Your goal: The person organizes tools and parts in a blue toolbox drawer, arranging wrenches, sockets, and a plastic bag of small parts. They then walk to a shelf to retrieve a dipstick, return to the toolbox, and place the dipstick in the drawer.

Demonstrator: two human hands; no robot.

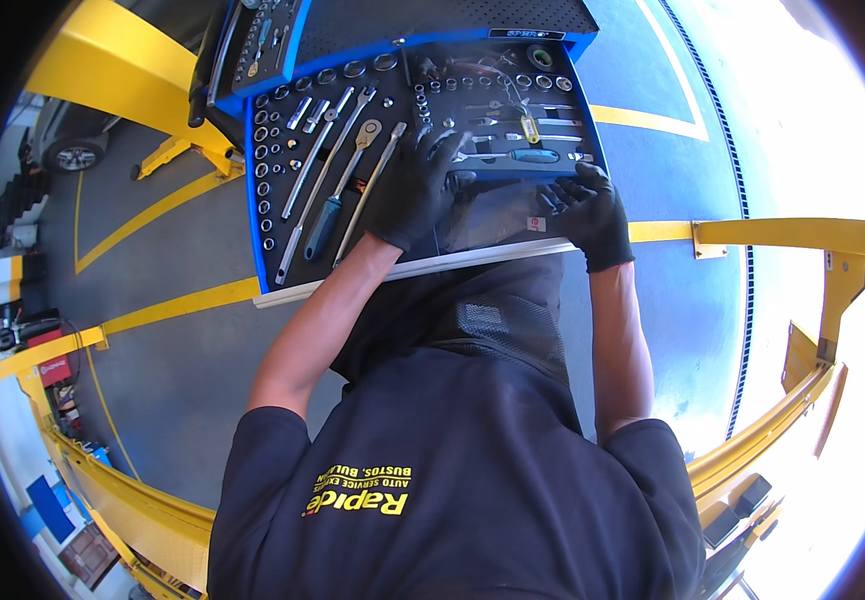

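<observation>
Black gloves cover both hands. The left hand (414, 188) reaches over the middle of a blue-sided, dark-lined tool drawer (432, 266), its fingers partly spread and bent, their tips at the left end of a dark, flat tray (512, 172) of slender chrome tools. The right hand (597, 215) has its fingers loosely curled, the tips at the tray's near right corner; whether either hand grips the tray, I cannot tell. The tray lies between and just beyond the two sets of fingers. On it, between the fingertips, is a slim chrome tool with a blue handle (535, 156), and a little beyond them a small yellow tag (529, 127). Nearer the person, between the hands, lies a clear, glossy plastic piece (492, 210). Left of the left fingers, a long chrome bar (368, 195) slants close by, then a blue-gripped chrome ratchet (346, 180), and, well apart, a column of round chrome sockets (263, 170).
</observation>
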